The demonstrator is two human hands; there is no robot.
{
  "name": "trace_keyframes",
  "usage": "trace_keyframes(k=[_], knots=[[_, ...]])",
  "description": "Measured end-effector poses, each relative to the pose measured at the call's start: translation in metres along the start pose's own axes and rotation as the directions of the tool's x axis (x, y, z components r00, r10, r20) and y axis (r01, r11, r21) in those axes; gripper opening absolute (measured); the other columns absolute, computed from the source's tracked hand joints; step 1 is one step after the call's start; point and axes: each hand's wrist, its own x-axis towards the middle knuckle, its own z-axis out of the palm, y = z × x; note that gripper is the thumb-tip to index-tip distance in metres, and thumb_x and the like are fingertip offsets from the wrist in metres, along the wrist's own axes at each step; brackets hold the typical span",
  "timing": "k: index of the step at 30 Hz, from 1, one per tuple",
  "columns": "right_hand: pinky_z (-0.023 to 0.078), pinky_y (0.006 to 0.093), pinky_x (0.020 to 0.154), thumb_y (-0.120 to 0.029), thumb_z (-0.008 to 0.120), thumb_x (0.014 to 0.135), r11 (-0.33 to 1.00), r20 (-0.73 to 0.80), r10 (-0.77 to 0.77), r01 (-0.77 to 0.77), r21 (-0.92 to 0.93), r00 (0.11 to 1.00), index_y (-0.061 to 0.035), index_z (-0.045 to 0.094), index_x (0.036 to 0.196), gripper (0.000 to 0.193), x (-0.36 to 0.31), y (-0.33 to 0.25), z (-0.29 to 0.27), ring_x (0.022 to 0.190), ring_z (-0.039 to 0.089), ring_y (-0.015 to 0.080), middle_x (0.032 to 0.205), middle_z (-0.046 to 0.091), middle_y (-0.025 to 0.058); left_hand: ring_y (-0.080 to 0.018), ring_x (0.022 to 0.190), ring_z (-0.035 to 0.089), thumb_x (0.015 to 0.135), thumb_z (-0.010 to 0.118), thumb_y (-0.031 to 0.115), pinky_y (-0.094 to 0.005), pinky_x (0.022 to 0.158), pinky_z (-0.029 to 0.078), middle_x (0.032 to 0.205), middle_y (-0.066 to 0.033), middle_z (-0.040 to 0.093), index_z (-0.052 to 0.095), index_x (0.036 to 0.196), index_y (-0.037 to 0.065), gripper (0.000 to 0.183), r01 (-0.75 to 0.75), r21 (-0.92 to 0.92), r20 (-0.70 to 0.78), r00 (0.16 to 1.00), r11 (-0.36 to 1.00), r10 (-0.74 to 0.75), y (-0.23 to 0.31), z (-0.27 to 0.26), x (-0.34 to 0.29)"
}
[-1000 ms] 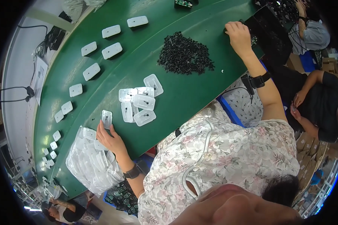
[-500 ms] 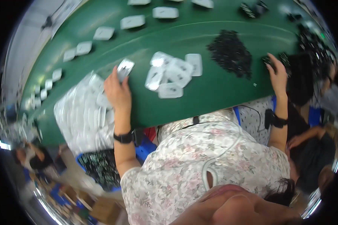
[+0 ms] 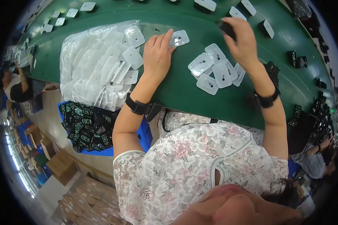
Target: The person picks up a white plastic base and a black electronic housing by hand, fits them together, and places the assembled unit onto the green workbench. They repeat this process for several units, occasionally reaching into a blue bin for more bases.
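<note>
My left hand is on the green table, with a translucent white plastic plate pinched between its thumb and fingers. To its right, my right hand is raised over the table and grips a black block-shaped part, partly covered by the fingers. Between and nearer than the hands lies a loose pile of white plates, several with a small black piece on top. A clear plastic bag full of similar plates sits left of my left hand. A heap of small black pieces shows partly behind my right wrist.
White-topped black units stand spaced along the far side of the table. More black parts lie at the right. A blue bin of circuit boards stands below the table's front edge. Other people sit at both sides.
My right hand has come from the black parts at the right to above the plates, carrying a black part. My left hand still holds the plate. The view has turned.
</note>
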Motion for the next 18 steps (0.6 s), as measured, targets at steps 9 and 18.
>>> trace_keyframes(k=[9,18], knots=[[0.044,0.0379,0.094,-0.018,0.07,0.083,0.997,0.312,0.044,-0.061,0.046,0.949,-0.0082,0.052,0.131,0.052,0.011,0.001,0.025,0.108,0.053,0.0328,0.119,0.054,0.0145,-0.0281,0.105,0.056,0.074,0.07,0.007,-0.0394,0.088,0.046,0.107,-0.0089,0.062,0.052,0.127,0.005,0.056,0.043,-0.069,-0.043,0.998,0.997,-0.046,0.011,-0.004,0.006],[0.05,0.0353,0.089,-0.005,0.071,0.079,0.933,0.294,-0.07,-0.042,0.358,0.953,-0.0046,0.061,0.115,0.038,0.033,-0.037,0.033,0.102,0.062,0.0294,0.114,0.065,0.0107,-0.0313,0.105,0.056,0.077,0.067,0.002,-0.0395,0.088,0.047,0.108,-0.0132,0.061,0.05,0.129,0.004,0.055,0.106,-0.272,-0.046,0.991,0.957,-0.123,0.009,-0.01,0.009]])
